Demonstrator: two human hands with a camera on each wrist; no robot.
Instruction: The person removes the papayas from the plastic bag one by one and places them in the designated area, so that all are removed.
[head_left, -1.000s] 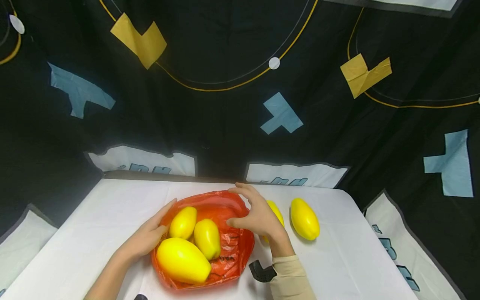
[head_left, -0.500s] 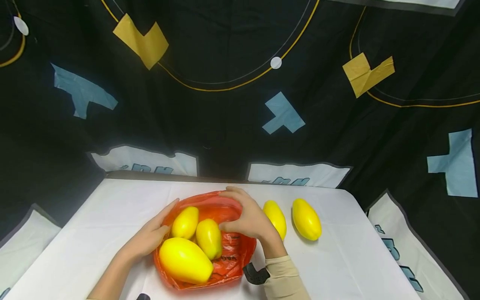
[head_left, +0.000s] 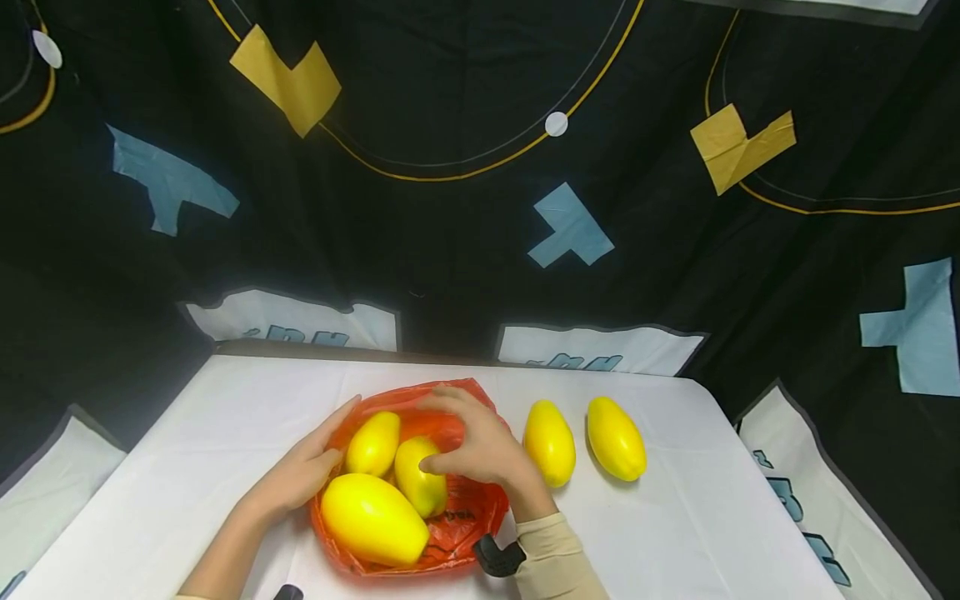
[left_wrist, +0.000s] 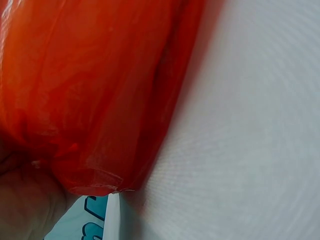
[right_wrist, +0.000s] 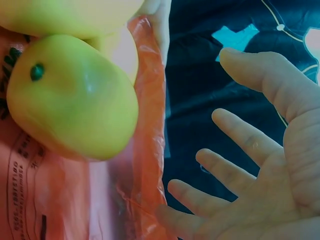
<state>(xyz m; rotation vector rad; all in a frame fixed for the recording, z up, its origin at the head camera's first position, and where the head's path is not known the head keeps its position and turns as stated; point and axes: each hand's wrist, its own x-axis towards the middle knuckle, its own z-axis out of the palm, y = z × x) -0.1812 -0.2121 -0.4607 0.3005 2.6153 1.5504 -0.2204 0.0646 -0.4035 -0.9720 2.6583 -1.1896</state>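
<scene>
A red plastic bag (head_left: 468, 546) lies with its mouth open on the white table, holding a large yellow mango-shaped fruit (head_left: 371, 521) and two smaller ones (head_left: 372, 444) (head_left: 429, 492). At the bag's left rim, my left hand (head_left: 296, 475) holds the plastic, thumb on the inner side; in the left wrist view part of that hand (left_wrist: 30, 200) shows against the bunched bag. My right hand (head_left: 480, 442) hovers over the bag's right side, fingers spread and holding nothing. Its thumb overlaps one small fruit in the head view; the right wrist view shows a gap between hand (right_wrist: 255, 165) and fruit (right_wrist: 75, 100).
Two more yellow fruits (head_left: 550, 443) (head_left: 617, 439) lie on the table (head_left: 690, 517) right of the bag. A dark wrist camera piece (head_left: 498, 557) sits by the right sleeve (head_left: 558, 554). Behind the table hangs a black printed cloth (head_left: 450, 250).
My right hand has moved left from the bag's right rim to above the small fruit, uncovering the fruit lying on the table. My left hand stays at the left rim.
</scene>
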